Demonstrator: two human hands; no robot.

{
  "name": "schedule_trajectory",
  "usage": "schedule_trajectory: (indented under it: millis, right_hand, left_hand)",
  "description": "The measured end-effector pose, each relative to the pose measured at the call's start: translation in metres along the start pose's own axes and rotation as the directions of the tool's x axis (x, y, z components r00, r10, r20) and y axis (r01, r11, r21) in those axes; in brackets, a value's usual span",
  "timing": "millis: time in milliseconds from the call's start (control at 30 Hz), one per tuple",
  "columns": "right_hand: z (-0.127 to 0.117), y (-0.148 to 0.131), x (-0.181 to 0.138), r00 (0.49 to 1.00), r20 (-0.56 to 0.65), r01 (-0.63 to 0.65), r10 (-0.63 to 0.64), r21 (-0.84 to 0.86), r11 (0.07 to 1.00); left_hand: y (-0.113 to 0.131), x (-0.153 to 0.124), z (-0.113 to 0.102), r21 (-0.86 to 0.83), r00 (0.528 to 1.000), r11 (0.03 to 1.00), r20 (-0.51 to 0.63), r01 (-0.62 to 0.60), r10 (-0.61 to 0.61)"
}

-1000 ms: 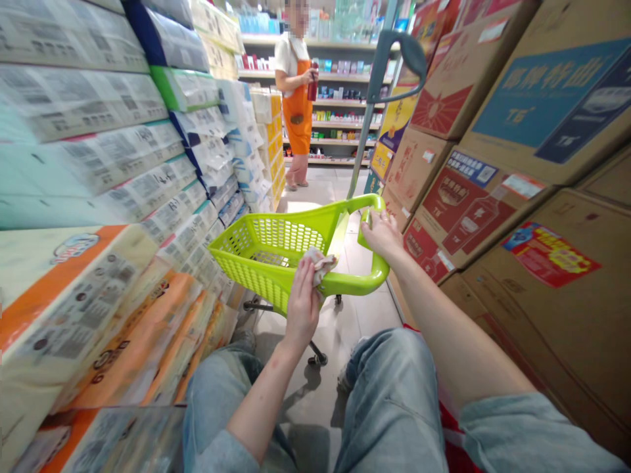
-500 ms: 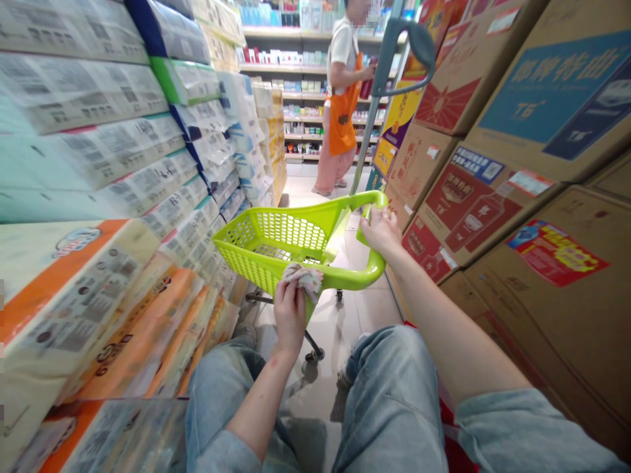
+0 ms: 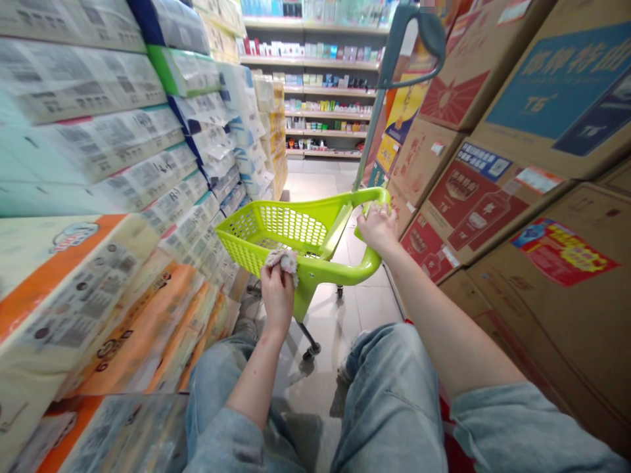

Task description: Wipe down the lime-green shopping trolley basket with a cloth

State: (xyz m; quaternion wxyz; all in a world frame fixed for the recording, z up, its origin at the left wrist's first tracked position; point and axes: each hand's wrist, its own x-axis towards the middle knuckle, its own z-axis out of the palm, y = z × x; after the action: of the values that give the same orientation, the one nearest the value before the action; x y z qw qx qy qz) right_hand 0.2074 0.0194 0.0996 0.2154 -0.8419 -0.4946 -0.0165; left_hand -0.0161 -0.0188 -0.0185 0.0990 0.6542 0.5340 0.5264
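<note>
A lime-green shopping cart [image 3: 340, 272] with a perforated basket stands before my knees on black casters. My left hand [image 3: 277, 295] is closed on a crumpled, patterned cloth [image 3: 284, 260] and presses it against the near rim of the basket. Across the looped end of the cart, my right hand [image 3: 378, 226] is wrapped around the green handle bar. Part of that bar is hidden under the fingers.
Stacked tissue packs [image 3: 142, 309] line the left side. Cardboard cartons [image 3: 522, 217] rise close on the right. A grey upright handle [image 3: 384, 85] stands beyond the cart, and shelves of goods [image 3: 325, 92] cross the far end of the tiled floor [image 3: 369, 312].
My left hand has slid the cloth leftward along the rim. My right hand keeps its hold on the handle. The person in an orange apron has mostly left the view.
</note>
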Motion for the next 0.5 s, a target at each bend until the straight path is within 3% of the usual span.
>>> schedule_trajectory:
  millis: [267, 500]
  right_hand:
    - [0.002, 0.003, 0.002, 1.000, -0.008, 0.003, -0.003, 0.000, 1.000]
    - [-0.005, 0.000, -0.004, 1.000, 0.028, 0.010, -0.009, -0.016, 1.000]
  left_hand:
    - [0.017, -0.009, 0.000, -0.043, 1.000, 0.999, -0.019, -0.017, 0.016]
    - [-0.002, -0.002, -0.004, 0.065, 0.998, 0.996, 0.040, -0.058, 0.056]
